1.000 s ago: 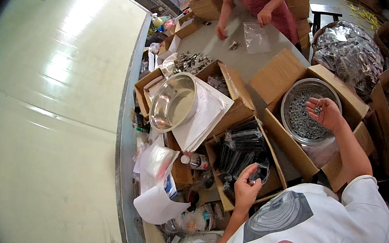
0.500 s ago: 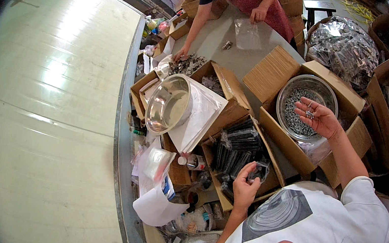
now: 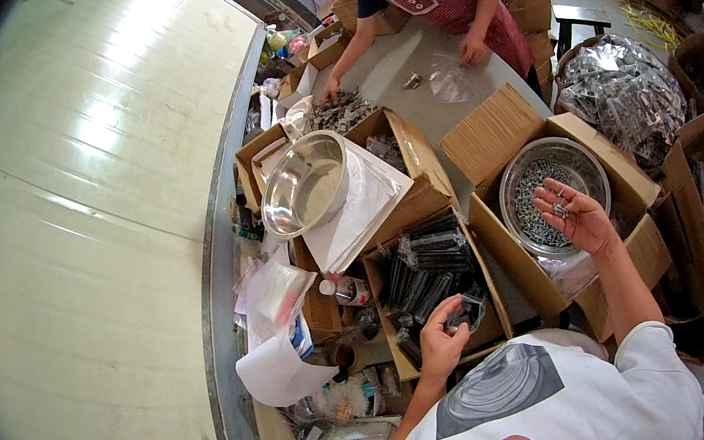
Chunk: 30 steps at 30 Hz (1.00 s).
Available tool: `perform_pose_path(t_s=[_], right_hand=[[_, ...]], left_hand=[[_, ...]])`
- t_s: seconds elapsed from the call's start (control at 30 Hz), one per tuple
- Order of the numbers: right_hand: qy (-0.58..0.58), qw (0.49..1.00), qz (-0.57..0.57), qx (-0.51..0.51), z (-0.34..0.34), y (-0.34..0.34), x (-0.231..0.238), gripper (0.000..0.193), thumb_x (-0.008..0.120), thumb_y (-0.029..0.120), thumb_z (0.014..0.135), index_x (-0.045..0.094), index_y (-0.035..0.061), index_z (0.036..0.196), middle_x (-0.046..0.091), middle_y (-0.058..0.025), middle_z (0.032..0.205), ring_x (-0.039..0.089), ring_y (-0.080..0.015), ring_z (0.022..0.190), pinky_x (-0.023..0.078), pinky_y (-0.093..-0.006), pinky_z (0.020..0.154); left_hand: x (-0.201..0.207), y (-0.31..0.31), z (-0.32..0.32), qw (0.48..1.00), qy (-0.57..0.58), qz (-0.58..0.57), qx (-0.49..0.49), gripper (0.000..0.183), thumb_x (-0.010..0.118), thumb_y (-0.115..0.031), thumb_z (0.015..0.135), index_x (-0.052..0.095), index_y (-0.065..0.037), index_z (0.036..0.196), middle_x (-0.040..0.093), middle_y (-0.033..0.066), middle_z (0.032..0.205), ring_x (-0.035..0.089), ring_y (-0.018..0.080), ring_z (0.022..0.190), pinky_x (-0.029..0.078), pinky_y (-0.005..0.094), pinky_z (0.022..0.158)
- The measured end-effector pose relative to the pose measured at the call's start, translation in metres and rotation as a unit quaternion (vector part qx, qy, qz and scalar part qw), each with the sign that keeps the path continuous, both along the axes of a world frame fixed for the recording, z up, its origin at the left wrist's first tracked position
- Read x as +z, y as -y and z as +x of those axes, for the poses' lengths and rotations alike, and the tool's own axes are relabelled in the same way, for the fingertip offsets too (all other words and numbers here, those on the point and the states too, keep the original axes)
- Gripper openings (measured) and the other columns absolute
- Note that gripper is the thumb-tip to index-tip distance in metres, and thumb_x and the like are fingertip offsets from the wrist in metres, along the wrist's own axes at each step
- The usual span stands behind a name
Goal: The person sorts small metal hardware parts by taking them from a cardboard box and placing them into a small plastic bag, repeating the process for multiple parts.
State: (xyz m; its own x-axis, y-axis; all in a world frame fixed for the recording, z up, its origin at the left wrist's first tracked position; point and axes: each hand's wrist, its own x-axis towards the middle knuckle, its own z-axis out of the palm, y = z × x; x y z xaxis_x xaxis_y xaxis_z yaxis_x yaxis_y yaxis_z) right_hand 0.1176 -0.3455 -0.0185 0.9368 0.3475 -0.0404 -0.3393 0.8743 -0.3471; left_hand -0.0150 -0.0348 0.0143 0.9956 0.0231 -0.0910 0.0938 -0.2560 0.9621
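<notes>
My right hand (image 3: 584, 224) is palm up over the steel bowl (image 3: 602, 185), fingers extended, with several small metal screws (image 3: 559, 210) lying on them. A mass of similar grey screws (image 3: 536, 192) covers the bowl's bottom. The bowl sits inside an open cardboard box (image 3: 511, 269). Lower and to the left, my left hand (image 3: 443, 339) has its thumb and fingers curled round a small clear plastic bag (image 3: 471, 311); what the bag contains is unclear. Just beyond that hand, a second box holds stacked black pieces in clear wrapping (image 3: 421, 275).
An empty-looking steel basin (image 3: 294, 185) rests tilted on white sheets (image 3: 375, 214). A bottle (image 3: 351, 291) stands beside the black pieces. Across the table, a co-worker in a red apron (image 3: 428, 1) reaches to a pile of small metal parts (image 3: 345, 111). Filled bags and boxes (image 3: 622, 91) crowd the right.
The co-worker leans further in, and the clear bag under that person's other hand now lies lower on the table. My own hands stay almost still, the right still bearing the screws.
</notes>
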Motion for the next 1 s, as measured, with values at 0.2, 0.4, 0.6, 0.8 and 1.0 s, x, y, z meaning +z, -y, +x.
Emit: perform_pose_path(t_s=[0.2, 0.4, 0.6, 0.8, 1.0], right_hand=[[-0.007, 1.0, -0.005, -0.005, -0.002, -0.001, 0.0, 0.056, 0.038, -0.006, 0.082, 0.029, -0.0049, 0.138, 0.043, -0.0241, 0.134, 0.05, -0.0337, 0.119, 0.051, -0.0395, 0.095], [-0.013, 0.998, -0.054, -0.015, -0.003, 0.0, 0.002, 0.056, 0.039, 0.002, 0.091, 0.019, 0.0005, 0.143, 0.043, -0.0237, 0.134, 0.054, -0.0325, 0.116, 0.053, -0.038, 0.091], [-0.029, 0.995, -0.093, -0.033, -0.004, -0.01, 0.009, 0.05, 0.04, 0.007, 0.092, 0.029, 0.0027, 0.141, 0.051, -0.022, 0.127, 0.057, -0.0304, 0.113, 0.054, -0.0385, 0.089], [-0.005, 0.984, -0.154, 0.084, -0.03, -0.08, 0.047, 0.037, 0.051, 0.028, 0.092, 0.056, 0.0016, 0.117, 0.061, -0.0124, 0.11, 0.06, -0.0244, 0.102, 0.049, -0.0362, 0.09], [0.206, 0.894, -0.367, 0.153, -0.069, -0.146, 0.061, 0.033, 0.048, 0.03, 0.095, 0.054, 0.0015, 0.111, 0.056, -0.0056, 0.104, 0.052, -0.0153, 0.099, 0.04, -0.0316, 0.09]], left_hand=[[0.003, 0.001, 0.001, 1.0, -0.005, 0.016, -0.004, 0.044, 0.058, 0.004, 0.079, 0.056, 0.001, 0.123, 0.056, 0.0101, 0.126, 0.057, 0.0144, 0.106, 0.048, 0.0214, 0.072], [0.002, 0.002, 0.001, 1.0, -0.004, 0.01, -0.007, 0.044, 0.059, 0.003, 0.079, 0.055, 0.001, 0.123, 0.055, 0.0108, 0.126, 0.057, 0.0154, 0.108, 0.049, 0.0226, 0.073], [0.004, 0.003, 0.001, 1.0, 0.005, 0.015, -0.009, 0.043, 0.059, 0.003, 0.079, 0.057, 0.002, 0.122, 0.056, 0.0102, 0.125, 0.058, 0.0147, 0.106, 0.049, 0.0225, 0.074], [-0.001, 0.011, 0.01, 0.998, -0.023, 0.05, -0.022, 0.046, 0.059, -0.001, 0.078, 0.056, -0.001, 0.124, 0.056, 0.0114, 0.126, 0.056, 0.0194, 0.113, 0.049, 0.0252, 0.076], [-0.005, 0.011, 0.007, 0.998, -0.031, 0.05, 0.003, 0.044, 0.059, -0.004, 0.078, 0.056, 0.0, 0.122, 0.062, 0.011, 0.114, 0.06, 0.0142, 0.092, 0.047, 0.0249, 0.068]])
